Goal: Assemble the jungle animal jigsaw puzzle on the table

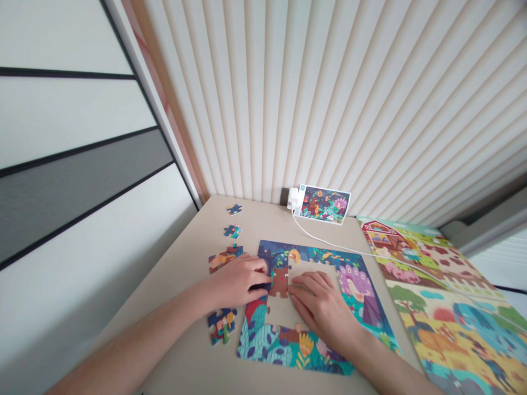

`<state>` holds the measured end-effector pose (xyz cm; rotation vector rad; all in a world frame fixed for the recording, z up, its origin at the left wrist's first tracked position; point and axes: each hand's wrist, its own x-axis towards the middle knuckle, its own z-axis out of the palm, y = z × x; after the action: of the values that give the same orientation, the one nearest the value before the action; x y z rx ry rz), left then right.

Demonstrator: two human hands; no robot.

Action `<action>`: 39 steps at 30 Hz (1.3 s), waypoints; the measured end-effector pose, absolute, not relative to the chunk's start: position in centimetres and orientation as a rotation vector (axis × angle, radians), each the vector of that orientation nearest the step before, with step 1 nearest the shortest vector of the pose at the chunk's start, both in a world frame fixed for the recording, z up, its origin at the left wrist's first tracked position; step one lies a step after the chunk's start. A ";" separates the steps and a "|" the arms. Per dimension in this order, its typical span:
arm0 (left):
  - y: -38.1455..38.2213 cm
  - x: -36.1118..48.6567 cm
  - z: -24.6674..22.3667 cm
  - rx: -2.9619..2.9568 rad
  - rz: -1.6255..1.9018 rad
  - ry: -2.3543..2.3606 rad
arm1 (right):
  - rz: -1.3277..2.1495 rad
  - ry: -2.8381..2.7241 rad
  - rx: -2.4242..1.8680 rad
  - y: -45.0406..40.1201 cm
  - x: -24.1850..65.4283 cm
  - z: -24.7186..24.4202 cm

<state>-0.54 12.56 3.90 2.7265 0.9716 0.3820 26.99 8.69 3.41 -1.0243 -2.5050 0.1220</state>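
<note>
A partly assembled jigsaw puzzle (255,348) lies on the table, its border joined around a gap in the middle. My left hand (245,278) rests on the puzzle's left side, fingers apart and fingertips close to a bear piece (280,281). From the other side, my right hand (319,299) touches that piece's right edge with outstretched fingers and covers part of the gap. The bear piece sits against the upper left border. Left of the puzzle, an orange-patterned piece (220,259) is partly hidden by my left hand, and another loose piece (222,325) lies below my forearm.
Two small loose pieces (233,231) are farther back on the table (181,274). A picture card (325,204) leans beside a white charger (293,198), whose cable (325,241) runs right. Farm and animal puzzles (436,307) lie at right, before a pleated blind (288,99).
</note>
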 end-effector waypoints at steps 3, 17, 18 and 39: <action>12.7 -1.4 5.4 2.738 0.387 0.927 | 0.076 -2.463 -1.049 9.3 28.4 3.6; 4.9 -11.7 1.8 2.506 0.670 1.668 | -0.113 -2.325 -1.244 13.7 34.7 1.8; 4.4 -11.7 1.0 2.472 0.708 1.698 | -0.122 -2.318 -1.253 13.9 34.8 1.6; 7.9 -6.0 2.7 2.445 0.631 1.805 | -0.105 -2.312 -1.290 13.2 34.3 1.6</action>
<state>-6.02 7.87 2.73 2.4452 1.8048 0.6310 34.30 13.19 1.62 -1.2896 -2.3121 -0.1052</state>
